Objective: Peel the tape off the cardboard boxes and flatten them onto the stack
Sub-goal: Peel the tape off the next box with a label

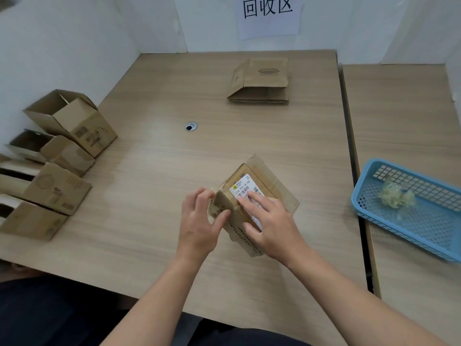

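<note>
1. Head view: both forearms reach in from the bottom edge and meet over a cardboard box that sits tilted on the near middle of the table, one corner pointing away from the person.
2. The left hand grips the box's left end, its fingers curled over the top edge and its thumb laid against the near face.
3. The right hand lies flat on top, with straight fingers pressing on the white shipping label and the thumb stretched along the near face; it is not curled round anything.
4. Both hands cover the box's near corner, so any tape under them cannot be made out, and whether the left fingertips pinch a tape end cannot be told.
5. The stack of flattened boxes lies at the far side of the table, well apart from the hands.
6. Four open boxes line the left edge; the nearest ones are partly cut off by the frame.
7. A blue basket on the adjoining table at the right holds a crumpled wad of clear tape; its right end runs out of view.
8. A paper sign on the back wall is cut off at the top.
9. A round cable hole sits in the tabletop between the open boxes and the stack.
</note>
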